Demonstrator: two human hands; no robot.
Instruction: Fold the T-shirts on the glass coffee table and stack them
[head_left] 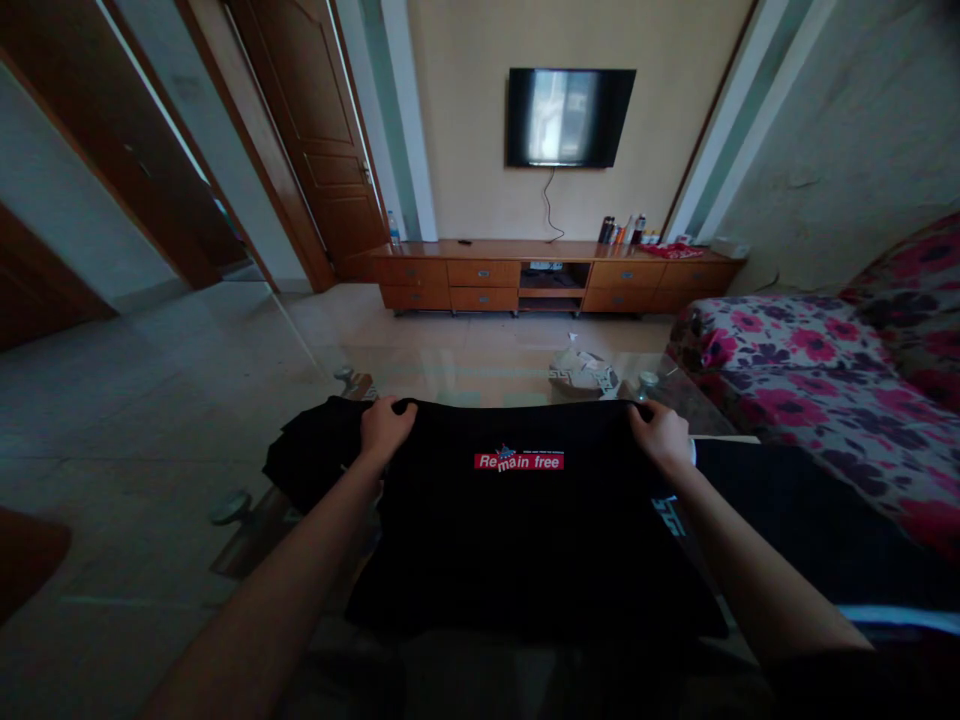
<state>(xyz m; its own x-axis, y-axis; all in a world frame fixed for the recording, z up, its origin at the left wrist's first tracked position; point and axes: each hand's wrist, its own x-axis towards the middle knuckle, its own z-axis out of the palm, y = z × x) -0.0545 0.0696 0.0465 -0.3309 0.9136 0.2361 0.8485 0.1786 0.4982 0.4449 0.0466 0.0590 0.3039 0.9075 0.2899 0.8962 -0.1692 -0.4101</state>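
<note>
A black T-shirt point(517, 530) with a red "Remain free" label lies spread on a glass coffee table point(420, 375) in front of me. My left hand point(384, 428) is closed on the shirt's far left corner. My right hand point(661, 434) grips its far right corner. Both arms reach forward over the cloth. More black fabric point(311, 455) is bunched to the left of my left hand, and another dark garment point(810, 520) lies to the right.
A folded patterned cloth point(581, 375) sits at the table's far side. A floral sofa point(825, 370) stands on the right. A low wooden cabinet point(555, 275) with bottles lines the far wall under a wall TV point(568, 117). Brown doors point(315, 140) stand at left.
</note>
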